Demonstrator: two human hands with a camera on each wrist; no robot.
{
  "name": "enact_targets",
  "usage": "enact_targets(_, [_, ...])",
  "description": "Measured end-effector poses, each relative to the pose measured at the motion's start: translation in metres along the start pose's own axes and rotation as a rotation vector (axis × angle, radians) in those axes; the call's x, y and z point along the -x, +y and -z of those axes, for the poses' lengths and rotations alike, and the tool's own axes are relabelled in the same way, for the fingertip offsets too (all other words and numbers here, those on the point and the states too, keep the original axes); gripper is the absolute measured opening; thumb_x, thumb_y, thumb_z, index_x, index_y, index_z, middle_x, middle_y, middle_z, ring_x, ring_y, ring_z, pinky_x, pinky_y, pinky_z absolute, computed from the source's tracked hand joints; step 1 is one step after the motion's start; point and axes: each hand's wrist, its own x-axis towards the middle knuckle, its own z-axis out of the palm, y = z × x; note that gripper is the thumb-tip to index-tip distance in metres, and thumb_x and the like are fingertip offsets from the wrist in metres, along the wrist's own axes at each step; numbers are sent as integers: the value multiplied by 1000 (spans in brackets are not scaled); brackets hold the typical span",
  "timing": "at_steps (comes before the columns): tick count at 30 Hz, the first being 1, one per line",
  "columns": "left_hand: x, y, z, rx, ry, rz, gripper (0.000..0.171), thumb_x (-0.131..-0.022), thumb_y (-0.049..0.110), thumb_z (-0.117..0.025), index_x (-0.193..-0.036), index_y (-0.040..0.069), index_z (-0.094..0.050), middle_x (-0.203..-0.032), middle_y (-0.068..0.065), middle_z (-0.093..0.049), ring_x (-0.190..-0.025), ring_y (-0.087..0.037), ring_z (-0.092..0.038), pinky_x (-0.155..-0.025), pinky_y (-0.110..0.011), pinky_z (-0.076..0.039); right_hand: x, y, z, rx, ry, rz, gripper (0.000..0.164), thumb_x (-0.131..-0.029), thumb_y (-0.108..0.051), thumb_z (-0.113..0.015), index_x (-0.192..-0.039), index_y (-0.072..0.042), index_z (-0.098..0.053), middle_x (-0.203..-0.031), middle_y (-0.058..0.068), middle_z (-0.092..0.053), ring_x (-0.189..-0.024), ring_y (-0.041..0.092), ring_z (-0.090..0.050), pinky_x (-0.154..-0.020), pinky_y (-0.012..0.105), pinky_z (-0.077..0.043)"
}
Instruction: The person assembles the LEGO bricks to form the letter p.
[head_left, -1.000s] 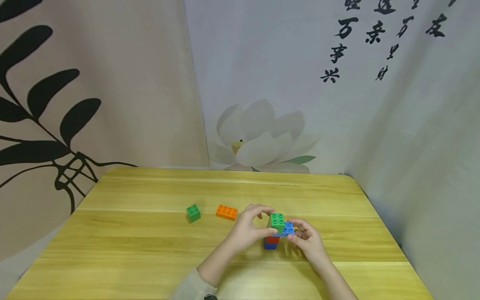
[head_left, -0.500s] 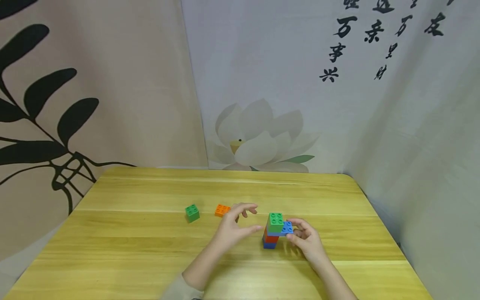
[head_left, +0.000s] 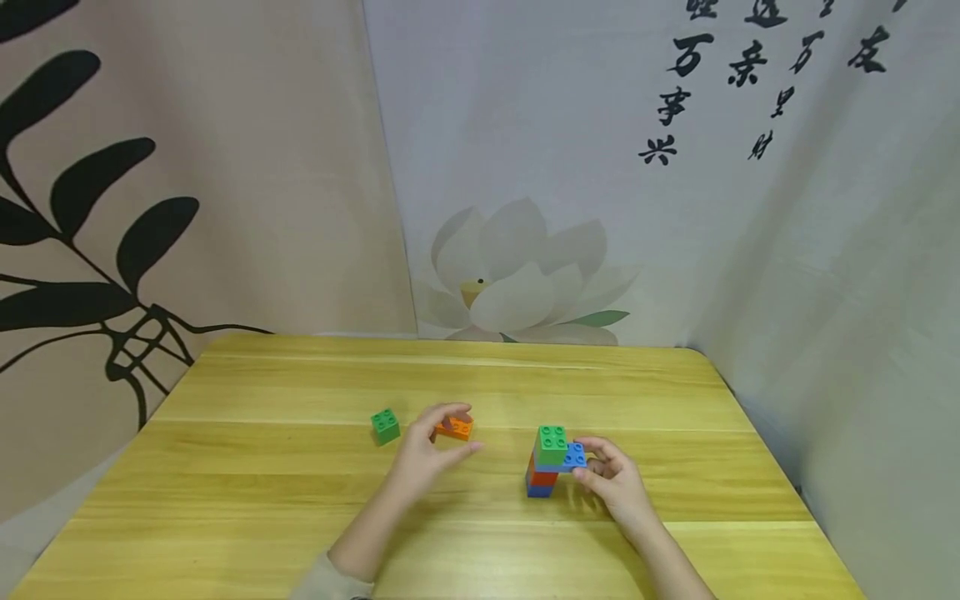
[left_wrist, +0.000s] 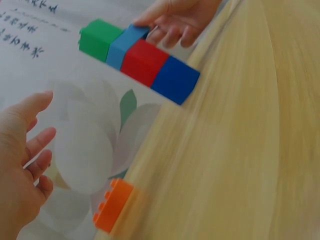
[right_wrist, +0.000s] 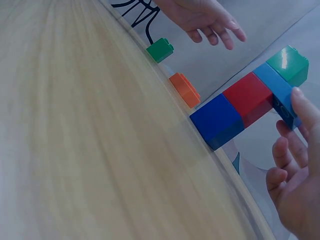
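Brick stack (head_left: 549,463), head view: upright on the table (head_left: 300,500), its light-blue brick (head_left: 574,456) pinched by the right hand (head_left: 611,479), rear fingers half hidden.
Left hand (head_left: 427,450), head view: fingers apart, nothing in them, blocking part of the orange brick (head_left: 457,429).
Orange brick, left wrist view: studs showing, table beside it blurred; both hands cut off by the frame.
Loose green brick (right_wrist: 160,50), right wrist view: near the orange brick; left hand cropped at the top, fingers loose.

In the head view, the left hand (head_left: 422,454) partly hides the orange brick (head_left: 460,429); top lettering (head_left: 767,12) is cropped.
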Motion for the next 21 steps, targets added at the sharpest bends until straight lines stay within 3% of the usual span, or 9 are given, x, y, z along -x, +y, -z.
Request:
enact_targets(7, [4,-11,24,-82,70,-35,45,-74,10,-83,-115,16,-66,-105,-9,-65,-93,-39,-49,-69,-43,-39,0,-1,-1,16,6,-11,41,-87,2,-65,-123,13,-48,-97,-2,-66,-68,7,-53,-58,21,-44])
enact_targets(10, [6,-17,35,-102,88,-43,44,-75,9,-82,-116,15,-65,-106,-12,-65,-91,-31,-47,-70,-40,-37,0,-1,-1,29,5,-10,41,-88,1,-66,-123,13,-48,-98,-1,-66,-68,7,-52,-58,21,-44])
enact_targets(14, [8,-23,48,-133,108,-20,46,-77,9,-80,-119,14,-64,-106,-6,-64,-89,-23,-46,-72,-39,-38,0,-2,-1,44,14,-9,42,-87,2,-66,-123,14,-48,-96,1,-65,-67,7,-51,-57,21,-44])
enact_targets(21, [13,-1,66,-126,138,43,43,-81,2,-75,-121,1,-60,-112,-19,-60,-96,-39,-45,-85,-52,-38,0,-1,-3,46,47,-24,41,-85,4,-67,-121,14,-50,-93,2,-65,-66,8,-51,-56,20,-43])
